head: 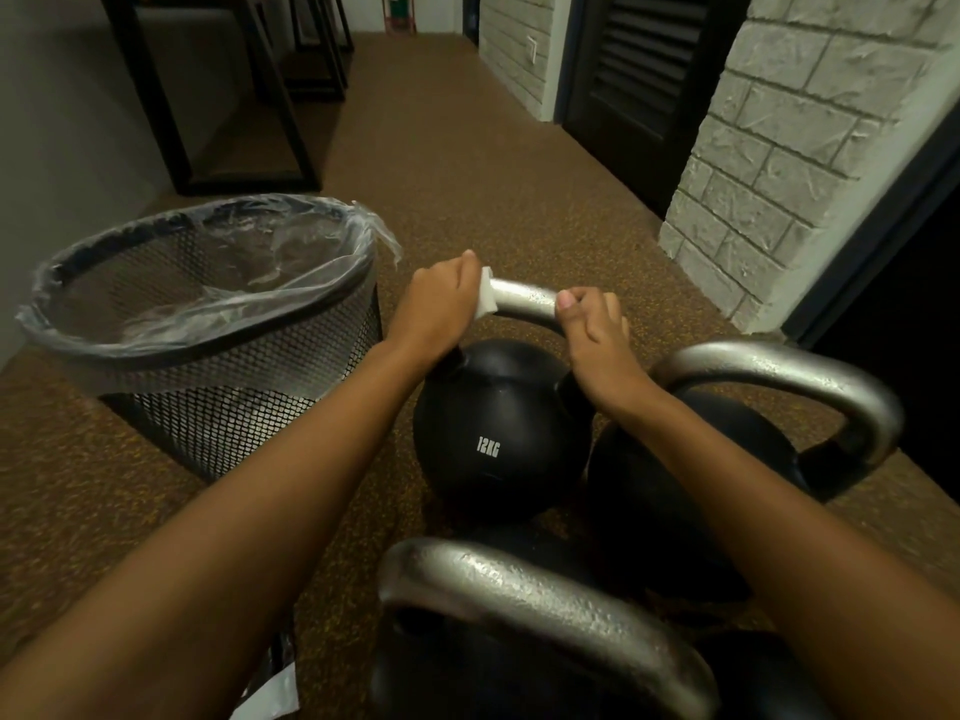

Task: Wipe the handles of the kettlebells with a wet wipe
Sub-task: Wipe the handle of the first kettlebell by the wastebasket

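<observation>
Three black kettlebells with silver handles stand on the brown floor. The middle one point(501, 433) is marked 12KG. Its handle point(522, 301) runs between my two hands. My left hand point(441, 309) grips the left end of that handle with a white wet wipe point(488, 298) wrapped under its fingers. My right hand point(592, 324) grips the right end of the same handle. A second kettlebell point(779, 376) stands to the right, a third point(540, 595) nearest me at the bottom.
A black mesh waste bin point(208, 324) with a clear liner stands left of the kettlebells. A white packet point(275, 688) lies at the bottom edge by my left arm. A brick pillar point(779, 148) and dark doors are on the right, black frames at the back left.
</observation>
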The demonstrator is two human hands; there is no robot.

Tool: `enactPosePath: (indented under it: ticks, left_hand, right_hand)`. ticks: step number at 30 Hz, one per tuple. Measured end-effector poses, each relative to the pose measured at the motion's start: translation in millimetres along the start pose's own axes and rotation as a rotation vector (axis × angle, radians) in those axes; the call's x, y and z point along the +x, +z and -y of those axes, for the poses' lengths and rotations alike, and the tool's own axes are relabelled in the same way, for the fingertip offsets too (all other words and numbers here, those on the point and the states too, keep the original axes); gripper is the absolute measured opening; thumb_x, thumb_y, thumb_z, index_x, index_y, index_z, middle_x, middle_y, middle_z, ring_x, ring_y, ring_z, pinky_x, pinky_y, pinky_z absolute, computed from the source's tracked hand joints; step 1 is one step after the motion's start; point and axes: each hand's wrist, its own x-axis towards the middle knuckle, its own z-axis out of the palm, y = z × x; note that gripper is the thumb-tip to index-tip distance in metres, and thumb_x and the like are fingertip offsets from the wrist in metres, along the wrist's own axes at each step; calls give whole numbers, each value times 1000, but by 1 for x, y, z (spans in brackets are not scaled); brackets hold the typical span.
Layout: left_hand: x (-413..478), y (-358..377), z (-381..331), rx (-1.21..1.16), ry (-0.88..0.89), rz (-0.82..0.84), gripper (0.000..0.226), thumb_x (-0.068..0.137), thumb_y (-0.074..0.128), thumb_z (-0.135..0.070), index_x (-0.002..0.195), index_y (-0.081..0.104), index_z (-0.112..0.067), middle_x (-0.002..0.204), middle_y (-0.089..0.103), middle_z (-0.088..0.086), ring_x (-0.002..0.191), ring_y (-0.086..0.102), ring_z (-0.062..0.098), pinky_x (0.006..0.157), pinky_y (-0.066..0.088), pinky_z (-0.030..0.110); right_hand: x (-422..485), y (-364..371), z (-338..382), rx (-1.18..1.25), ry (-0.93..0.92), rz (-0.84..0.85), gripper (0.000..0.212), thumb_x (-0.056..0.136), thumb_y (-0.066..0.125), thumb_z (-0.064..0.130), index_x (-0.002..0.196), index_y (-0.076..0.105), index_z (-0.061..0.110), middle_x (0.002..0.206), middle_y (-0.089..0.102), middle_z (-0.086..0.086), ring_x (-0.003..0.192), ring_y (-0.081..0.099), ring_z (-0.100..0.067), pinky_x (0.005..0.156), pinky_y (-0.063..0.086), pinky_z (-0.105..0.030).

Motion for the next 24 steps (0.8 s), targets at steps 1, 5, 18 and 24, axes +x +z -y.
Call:
enactPosePath:
  ticks: [1, 5, 18, 24]
  left_hand:
    - [0, 1, -4, 72, 57, 10, 42, 102, 25, -30, 85, 59, -10, 70, 56, 2, 58, 51, 13, 52, 40, 20]
    - [-8, 7, -9, 203, 304, -72, 38, 102, 28, -28, 85, 57, -8, 77, 55, 5, 69, 50, 20, 66, 37, 32]
    - [-9, 11, 20, -368, -243, -83, 45, 102, 23, -36, 111, 61, -14, 86, 60, 3, 79, 58, 17, 74, 46, 31]
    - [-25, 20, 27, -299, 5, -177, 38, 101, 20, -41, 103, 57, -34, 98, 60, -2, 92, 57, 16, 89, 46, 42]
  right_hand:
    - [0, 0, -1, -3, -3, -3, 36, 101, 25, 37, 122, 45, 14, 125, 37, -7, 120, 33, -24, 105, 27, -40]
    - [0, -1, -2, 11, -11, -6, 37, 101, 26, 37, 122, 45, 14, 124, 37, -6, 120, 32, -22, 102, 24, -34]
    - [2, 2, -4, 20, -31, -16, 36, 101, 26, 36, 120, 45, 14, 111, 32, 4, 118, 33, -21, 98, 23, -29]
    - [2, 1, -5, 11, -30, -9, 35, 101, 25, 36, 120, 45, 14, 111, 32, 3, 118, 33, -21, 99, 24, -30]
